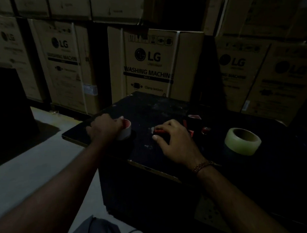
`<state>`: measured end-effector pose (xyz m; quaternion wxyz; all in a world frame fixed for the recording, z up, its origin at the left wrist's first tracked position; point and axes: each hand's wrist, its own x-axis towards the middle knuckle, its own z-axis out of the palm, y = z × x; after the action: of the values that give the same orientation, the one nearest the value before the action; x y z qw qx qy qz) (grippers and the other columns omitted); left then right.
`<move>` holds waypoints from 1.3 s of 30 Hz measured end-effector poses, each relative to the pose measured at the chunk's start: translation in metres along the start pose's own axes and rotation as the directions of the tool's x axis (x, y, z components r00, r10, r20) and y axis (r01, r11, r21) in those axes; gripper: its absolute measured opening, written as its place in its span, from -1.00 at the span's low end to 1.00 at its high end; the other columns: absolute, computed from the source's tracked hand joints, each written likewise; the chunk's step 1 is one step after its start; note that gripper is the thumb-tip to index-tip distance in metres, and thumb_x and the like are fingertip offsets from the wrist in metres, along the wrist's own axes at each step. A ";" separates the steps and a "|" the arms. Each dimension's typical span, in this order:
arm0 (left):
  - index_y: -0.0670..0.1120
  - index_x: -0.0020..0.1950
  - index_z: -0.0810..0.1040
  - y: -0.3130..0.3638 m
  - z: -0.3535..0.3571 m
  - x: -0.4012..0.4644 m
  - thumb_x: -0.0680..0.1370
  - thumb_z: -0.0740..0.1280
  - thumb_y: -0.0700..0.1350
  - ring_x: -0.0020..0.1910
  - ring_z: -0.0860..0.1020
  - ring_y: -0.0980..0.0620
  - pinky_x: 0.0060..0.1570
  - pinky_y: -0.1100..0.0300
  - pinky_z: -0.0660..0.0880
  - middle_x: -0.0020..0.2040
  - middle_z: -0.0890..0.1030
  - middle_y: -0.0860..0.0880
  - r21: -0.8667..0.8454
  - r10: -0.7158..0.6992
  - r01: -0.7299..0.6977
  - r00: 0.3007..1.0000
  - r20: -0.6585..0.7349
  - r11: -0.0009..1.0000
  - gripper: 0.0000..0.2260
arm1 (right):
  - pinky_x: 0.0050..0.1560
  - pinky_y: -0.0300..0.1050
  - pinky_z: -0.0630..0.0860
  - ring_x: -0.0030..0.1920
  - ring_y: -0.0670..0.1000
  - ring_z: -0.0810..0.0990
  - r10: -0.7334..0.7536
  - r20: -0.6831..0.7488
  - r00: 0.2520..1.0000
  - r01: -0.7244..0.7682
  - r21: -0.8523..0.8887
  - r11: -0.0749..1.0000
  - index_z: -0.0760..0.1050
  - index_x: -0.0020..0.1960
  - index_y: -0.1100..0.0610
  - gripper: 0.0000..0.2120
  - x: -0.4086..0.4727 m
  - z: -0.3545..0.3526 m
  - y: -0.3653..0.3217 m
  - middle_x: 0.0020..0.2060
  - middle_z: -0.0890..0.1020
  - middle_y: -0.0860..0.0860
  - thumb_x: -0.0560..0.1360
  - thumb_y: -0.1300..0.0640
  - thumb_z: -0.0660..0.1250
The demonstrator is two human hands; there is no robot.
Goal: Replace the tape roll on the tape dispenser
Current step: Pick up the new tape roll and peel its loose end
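Note:
The scene is very dark. My left hand [104, 128] grips a small pale roll with a reddish core [125, 129], resting on the left part of a dark tabletop [148, 105]. My right hand [172, 138] lies over the handle of a red and black tape dispenser [195, 124]; its fingers curl around a red part of the handle. The dispenser's body stretches to the right of that hand and is hard to make out. A full roll of clear tape [242, 141] with a brown cardboard core lies flat on the table, to the right of my right hand.
Stacked cardboard washing-machine boxes [150, 62] wall in the back and right. A dark object [4, 101] stands on the pale floor [25, 170] at the left. The table's near edge [152, 169] runs diagonally below my right wrist, which wears a bracelet.

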<state>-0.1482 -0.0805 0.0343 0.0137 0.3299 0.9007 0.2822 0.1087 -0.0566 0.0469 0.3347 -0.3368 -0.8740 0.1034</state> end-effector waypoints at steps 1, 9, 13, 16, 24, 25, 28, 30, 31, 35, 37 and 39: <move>-0.11 0.16 0.65 0.007 0.004 -0.011 0.58 0.32 0.33 0.10 0.60 -0.21 0.22 -0.14 0.51 0.15 0.66 -0.19 0.034 0.104 -0.101 0.989 -0.106 0.994 -0.49 | 0.16 -0.22 0.49 0.13 -0.11 0.55 0.025 -0.018 1.000 -0.025 0.002 1.000 0.63 0.32 0.03 -0.63 -0.005 -0.005 0.005 0.12 0.54 -0.09 0.59 -0.11 0.40; -0.02 0.11 0.73 0.088 0.043 -0.113 0.53 0.45 0.00 0.04 0.64 -0.12 -0.04 -0.04 0.61 0.16 0.69 -0.03 -0.158 0.695 -0.747 0.660 -0.284 0.645 -0.79 | 0.20 -0.01 0.55 0.16 0.08 0.59 0.252 -0.243 0.937 -0.284 -0.107 0.953 0.67 0.27 0.10 -0.68 -0.046 -0.062 0.080 0.10 0.60 0.05 0.59 -0.01 0.41; -0.05 0.14 0.72 0.118 0.071 -0.136 0.52 0.47 -0.10 0.10 0.62 -0.07 -0.03 0.00 0.62 0.20 0.65 -0.01 -0.307 0.775 -0.802 0.585 -0.239 0.511 -0.79 | 0.33 0.10 0.49 0.35 0.21 0.44 0.417 -0.315 0.853 -0.505 -0.297 0.810 0.60 0.35 0.09 -0.57 -0.065 -0.097 0.126 0.24 0.56 0.14 0.53 -0.04 0.44; -0.06 0.13 0.73 0.132 0.092 -0.154 0.55 0.45 -0.14 0.14 0.62 0.03 0.05 0.08 0.62 0.20 0.62 0.03 -0.494 0.740 -0.721 0.640 -0.207 0.486 -0.83 | 0.49 0.26 0.32 0.56 0.26 0.18 0.568 -0.217 0.794 -0.598 -0.446 0.666 0.48 0.47 -0.02 -0.42 -0.074 -0.111 0.150 0.47 0.42 0.09 0.48 -0.08 0.48; -0.04 0.04 0.72 0.134 0.105 -0.157 0.64 0.38 -0.07 -0.02 0.63 0.13 -0.01 0.02 0.62 -0.01 0.65 0.09 -0.600 0.822 -0.715 0.547 -0.157 0.360 -0.87 | 0.26 0.00 0.53 0.27 0.12 0.54 0.521 -0.322 0.791 -0.586 -0.150 0.797 0.66 0.22 0.11 -0.63 -0.080 -0.107 0.159 0.19 0.64 0.09 0.44 0.12 0.60; -0.03 0.09 0.73 0.135 0.103 -0.160 0.65 0.38 -0.05 0.01 0.64 0.15 0.03 0.04 0.62 0.01 0.67 0.10 -0.622 0.816 -0.690 0.562 -0.138 0.370 -0.86 | 0.14 -0.04 0.57 0.18 0.07 0.59 0.518 -0.342 0.784 -0.565 -0.048 0.824 0.66 0.20 0.11 -0.65 -0.083 -0.106 0.153 0.13 0.65 0.05 0.44 0.09 0.60; 0.05 0.25 0.71 0.135 0.097 -0.167 0.65 0.40 0.07 0.11 0.68 0.21 0.19 0.10 0.63 0.11 0.74 0.14 -0.783 0.749 -0.428 0.659 0.071 0.451 -0.78 | -0.13 -0.30 0.57 -0.02 -0.13 0.67 0.573 -0.319 0.755 -0.489 0.308 0.816 0.66 0.12 0.04 -0.75 -0.091 -0.102 0.127 0.00 0.70 -0.09 0.47 0.05 0.58; 0.11 0.28 0.69 0.135 0.094 -0.172 0.65 0.41 0.11 0.15 0.70 0.18 0.23 0.05 0.64 0.16 0.74 0.14 -0.884 0.745 -0.191 0.629 0.225 0.428 -0.76 | -0.15 -0.29 0.62 -0.06 -0.12 0.71 0.589 -0.300 0.751 -0.414 0.481 0.773 0.68 0.06 0.07 -0.80 -0.094 -0.097 0.109 -0.06 0.74 -0.08 0.47 0.10 0.58; 0.10 0.29 0.69 0.134 0.092 -0.174 0.64 0.42 0.09 0.18 0.70 0.17 0.22 0.07 0.64 0.18 0.74 0.13 -0.904 0.767 -0.145 0.592 0.246 0.402 -0.76 | -0.14 -0.24 0.66 -0.07 -0.09 0.73 0.602 -0.296 0.742 -0.388 0.542 0.745 0.69 0.04 0.09 -0.82 -0.094 -0.093 0.102 -0.09 0.75 -0.04 0.47 0.11 0.58; -0.07 0.28 0.69 0.131 0.084 -0.177 0.55 0.55 -0.16 0.15 0.73 0.07 0.08 0.23 0.63 0.16 0.76 0.02 -0.941 0.844 -0.091 0.476 0.246 0.326 -0.70 | -0.18 -0.09 0.71 -0.12 0.00 0.76 0.663 -0.247 0.706 -0.354 0.688 0.634 0.71 0.01 0.08 -0.86 -0.090 -0.082 0.080 -0.13 0.77 0.01 0.48 0.08 0.57; -0.15 0.25 0.70 0.130 0.082 -0.177 0.54 0.55 -0.23 0.13 0.75 -0.04 0.07 0.19 0.65 0.13 0.77 -0.06 -0.954 0.862 -0.010 0.433 0.265 0.298 -0.71 | -0.17 -0.12 0.70 -0.10 -0.02 0.77 0.671 -0.211 0.711 -0.354 0.717 0.601 0.72 0.03 0.07 -0.88 -0.086 -0.079 0.075 -0.12 0.78 0.00 0.51 0.08 0.53; -0.16 0.22 0.71 0.129 0.082 -0.174 0.56 0.52 -0.22 0.10 0.76 -0.08 0.05 0.16 0.65 0.11 0.77 -0.10 -0.955 0.851 0.039 0.445 0.279 0.293 -0.76 | -0.12 -0.12 0.71 -0.05 -0.02 0.76 0.648 -0.185 0.739 -0.356 0.709 0.608 0.71 0.10 0.08 -0.86 -0.082 -0.079 0.074 -0.08 0.78 0.00 0.56 0.08 0.48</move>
<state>0.0813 -0.0638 0.0036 0.4844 0.6085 0.3605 0.5149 0.2441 -0.0589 0.0339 0.5643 -0.4554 -0.5558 0.4065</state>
